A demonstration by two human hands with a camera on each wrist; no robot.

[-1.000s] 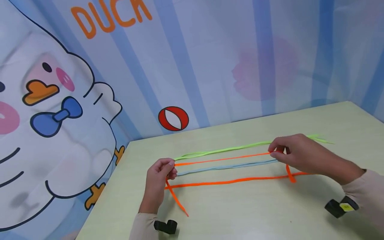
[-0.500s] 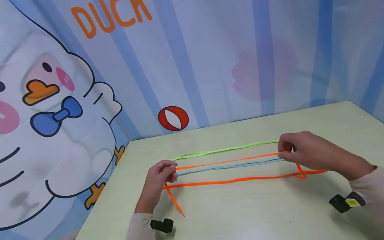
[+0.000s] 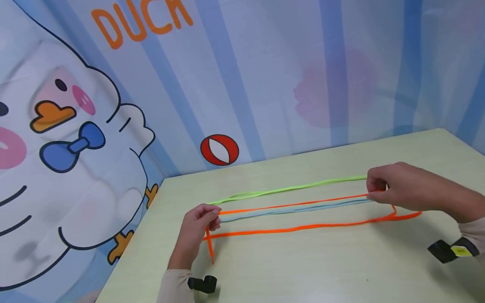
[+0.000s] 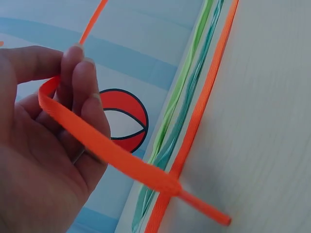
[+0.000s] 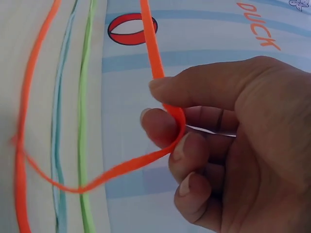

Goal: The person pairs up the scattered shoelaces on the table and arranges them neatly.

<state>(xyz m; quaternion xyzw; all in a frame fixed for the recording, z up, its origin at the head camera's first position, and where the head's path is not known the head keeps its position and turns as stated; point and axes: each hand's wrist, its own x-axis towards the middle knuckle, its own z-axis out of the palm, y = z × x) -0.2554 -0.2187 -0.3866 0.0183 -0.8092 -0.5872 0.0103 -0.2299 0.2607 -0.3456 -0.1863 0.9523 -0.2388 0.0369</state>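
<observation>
Both hands hold an orange shoelace [image 3: 246, 210] stretched in a nearly straight line above the table. My left hand [image 3: 191, 233] pinches it near one end; the short tail [image 4: 112, 150] hangs from the fingers, its narrow tip pointing down. At the other side my right hand [image 3: 405, 185] pinches the lace between thumb and fingertips, and in the right wrist view its tail [image 5: 126, 166] curves down across the laces below. A second orange shoelace [image 3: 288, 230] lies lengthwise on the table, nearest the body. Beyond it run a light blue lace [image 3: 322, 206] and a yellow-green lace [image 3: 288, 190], roughly parallel.
The pale wooden table [image 3: 322, 269] reaches back to a printed blue-striped curtain [image 3: 265, 84] with a duck picture on the left. Black camera mounts [image 3: 204, 284] sit at the wrists. The table's left edge runs just beyond the left forearm.
My right hand has moved right and slightly away, while the left shifted slightly left. The orange lace between them now spans a longer stretch, and its hanging tail on the left looks shorter.
</observation>
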